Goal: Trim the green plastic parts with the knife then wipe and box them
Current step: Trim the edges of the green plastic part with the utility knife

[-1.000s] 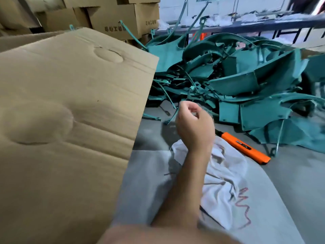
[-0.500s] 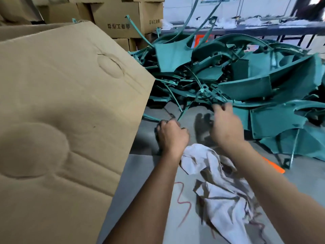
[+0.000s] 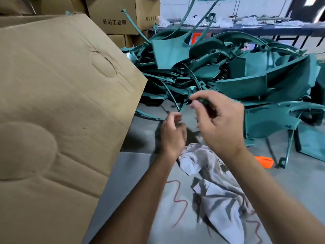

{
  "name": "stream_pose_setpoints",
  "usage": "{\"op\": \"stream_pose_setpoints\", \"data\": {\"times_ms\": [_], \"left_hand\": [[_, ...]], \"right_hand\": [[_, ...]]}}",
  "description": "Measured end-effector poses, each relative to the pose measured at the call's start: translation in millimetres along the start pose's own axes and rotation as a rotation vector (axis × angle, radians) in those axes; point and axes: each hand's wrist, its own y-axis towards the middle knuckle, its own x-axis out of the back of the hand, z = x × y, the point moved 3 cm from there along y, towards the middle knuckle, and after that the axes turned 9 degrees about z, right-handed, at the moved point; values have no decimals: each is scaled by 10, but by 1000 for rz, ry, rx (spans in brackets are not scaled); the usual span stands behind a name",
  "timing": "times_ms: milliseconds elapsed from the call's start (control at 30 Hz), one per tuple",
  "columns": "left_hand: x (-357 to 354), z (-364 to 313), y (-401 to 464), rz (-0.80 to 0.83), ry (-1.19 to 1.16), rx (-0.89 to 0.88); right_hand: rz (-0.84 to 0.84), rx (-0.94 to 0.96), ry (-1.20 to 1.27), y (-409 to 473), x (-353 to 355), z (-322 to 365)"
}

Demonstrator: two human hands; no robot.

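A tangled heap of green plastic parts (image 3: 233, 74) covers the far half of the table. My right hand (image 3: 218, 122) is raised in front of the heap and pinches a small green part (image 3: 202, 100) between thumb and fingers. A thin green strip (image 3: 182, 107) runs down from it toward my left hand (image 3: 173, 132), whose fingers are curled just below its end; contact is unclear. A crumpled white cloth (image 3: 212, 187) lies under my forearms. Only the end of the orange knife (image 3: 263, 161) shows beyond my right forearm.
A big cardboard box flap (image 3: 58, 111) fills the left side, close to my left arm. Stacked cartons (image 3: 121, 14) stand behind it. A long bench (image 3: 246, 28) crosses the background. Grey table surface (image 3: 299, 187) shows at right.
Both hands have risen from the table to the heap's front edge. My right hand has taken hold of a small green part, and my left hand has come up beside it.
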Motion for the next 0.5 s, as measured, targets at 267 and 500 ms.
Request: {"op": "stream_pose_setpoints", "data": {"times_ms": [267, 500], "left_hand": [[117, 145, -111, 249, -322, -260], [226, 25, -114, -32, 103, -485]], "right_hand": [[-93, -251, 1103, 259, 365, 247], [25, -280, 1576, 136, 498, 52]]}}
